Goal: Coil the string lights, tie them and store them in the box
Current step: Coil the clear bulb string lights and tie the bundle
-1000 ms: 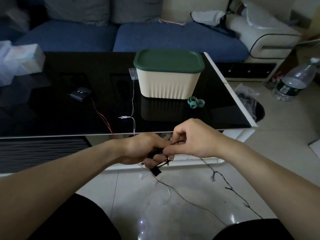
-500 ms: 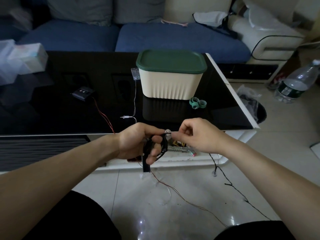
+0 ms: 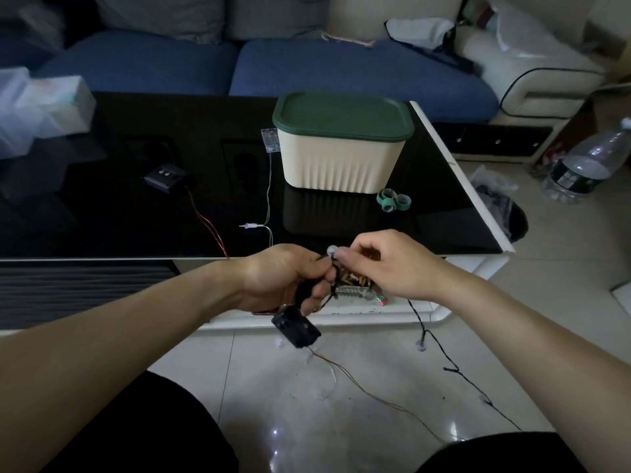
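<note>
My left hand point(image 3: 286, 278) grips a small coil of black string lights below the table's front edge, and a black battery pack point(image 3: 296, 326) dangles under it. My right hand point(image 3: 386, 264) pinches a clear bulb point(image 3: 332, 250) of the same string just above the coil. The loose black string point(image 3: 454, 370) trails from my hands down over the floor to the right. The cream box with a green lid point(image 3: 343, 143) stands closed on the black table point(image 3: 102, 206). Green ties point(image 3: 392, 201) lie in front of the box.
A second battery pack point(image 3: 165, 175) with a red wire and a clear battery case point(image 3: 269, 139) with a white wire lie on the table. Another red wire point(image 3: 375, 396) runs over the floor tiles. A water bottle point(image 3: 587, 165) stands at the right, a blue sofa point(image 3: 307, 66) behind the table.
Both hands have risen from below the table edge. My right hand has brought a bulb up onto the coil, and the battery pack now hangs free under my left hand.
</note>
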Action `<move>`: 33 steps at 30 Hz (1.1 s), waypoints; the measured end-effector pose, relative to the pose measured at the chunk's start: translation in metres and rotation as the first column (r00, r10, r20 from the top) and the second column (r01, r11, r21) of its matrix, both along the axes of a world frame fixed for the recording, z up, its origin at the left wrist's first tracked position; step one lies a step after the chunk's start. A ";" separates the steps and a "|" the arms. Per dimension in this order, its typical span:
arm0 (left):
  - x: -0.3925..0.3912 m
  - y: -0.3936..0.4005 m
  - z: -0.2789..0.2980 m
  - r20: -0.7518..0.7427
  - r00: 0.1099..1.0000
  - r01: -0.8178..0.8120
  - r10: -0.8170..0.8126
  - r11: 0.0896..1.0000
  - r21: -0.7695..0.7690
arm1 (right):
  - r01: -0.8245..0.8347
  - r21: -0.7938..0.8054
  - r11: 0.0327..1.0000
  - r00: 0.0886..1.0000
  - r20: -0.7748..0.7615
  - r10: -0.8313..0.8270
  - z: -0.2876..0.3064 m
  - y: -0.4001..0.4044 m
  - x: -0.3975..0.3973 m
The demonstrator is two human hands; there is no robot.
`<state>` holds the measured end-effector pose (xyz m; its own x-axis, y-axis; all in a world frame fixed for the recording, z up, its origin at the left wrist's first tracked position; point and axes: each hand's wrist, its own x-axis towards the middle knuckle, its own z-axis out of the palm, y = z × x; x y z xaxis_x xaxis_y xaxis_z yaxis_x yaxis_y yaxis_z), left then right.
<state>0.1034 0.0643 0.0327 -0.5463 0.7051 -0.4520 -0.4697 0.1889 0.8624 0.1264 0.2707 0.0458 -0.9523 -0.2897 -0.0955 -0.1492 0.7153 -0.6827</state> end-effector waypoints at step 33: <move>0.015 0.012 0.004 -0.123 0.990 -0.072 0.066 0.996 -0.047 | -0.209 0.030 0.977 0.973 -0.092 0.211 0.013 -0.028 0.023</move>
